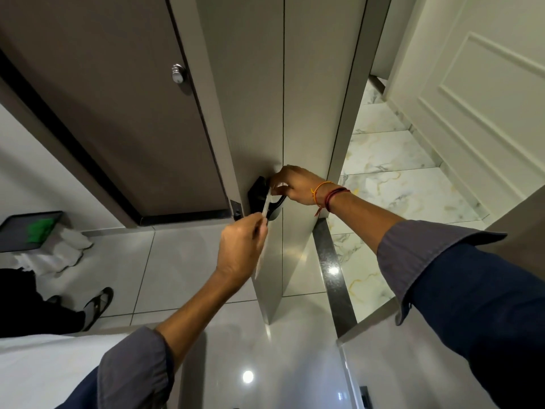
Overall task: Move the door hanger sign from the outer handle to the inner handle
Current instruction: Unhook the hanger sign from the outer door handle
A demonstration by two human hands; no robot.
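A grey door stands ajar, seen from above, with a black lever handle on the face turned to me. A thin white door hanger sign hangs edge-on at that handle. My left hand pinches the sign's middle between thumb and fingers. My right hand, with red and orange threads at the wrist, holds the sign's top at the lever. Whether the sign's hole is over the lever is hidden by my fingers.
A brown door with a round metal knob is at the left. A dark tray with green cloth and white towels lie on the floor. Another person's sandalled foot is at the lower left. A dark threshold strip leads to the marble corridor.
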